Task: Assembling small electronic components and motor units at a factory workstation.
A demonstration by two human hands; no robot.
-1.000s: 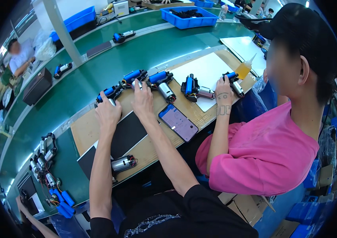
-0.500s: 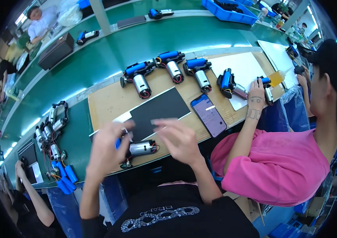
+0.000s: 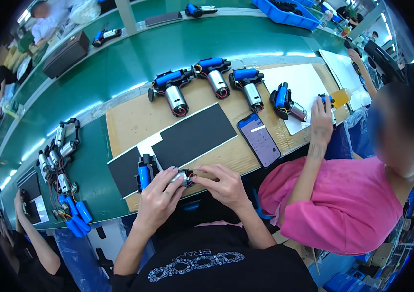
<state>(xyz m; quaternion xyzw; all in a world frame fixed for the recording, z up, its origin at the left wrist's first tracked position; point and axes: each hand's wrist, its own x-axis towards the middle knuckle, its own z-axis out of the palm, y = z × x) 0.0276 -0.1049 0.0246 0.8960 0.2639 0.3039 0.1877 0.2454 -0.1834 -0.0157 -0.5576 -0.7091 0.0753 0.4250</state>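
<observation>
A motor assembly with a blue cylindrical battery [image 3: 143,178], black plastic parts and a silver motor lies at the near edge of the cardboard, in front of me. My left hand [image 3: 159,198] is closed over the silver motor and covers much of it. At the motor's right end, where thin red wires show, my right hand [image 3: 223,187] brings thumb and forefinger together. Whether those fingertips grip a wire or something smaller is too fine to make out. Beneath and behind the assembly are black rectangular sheets [image 3: 194,136] with white edges.
Several similar motor assemblies [image 3: 174,92] line the cardboard's [image 3: 124,119] far side. A phone [image 3: 259,140] lies to the right. Loose motors and blue batteries [image 3: 78,214] are heaped at left. A person in pink [image 3: 338,204] works close on my right; another person's arm [image 3: 41,238] is at far left.
My hands have come down from above the assembly onto it. The left now holds the motor, and the right fingers have closed in at its wired end. The battery end has turned toward upright.
</observation>
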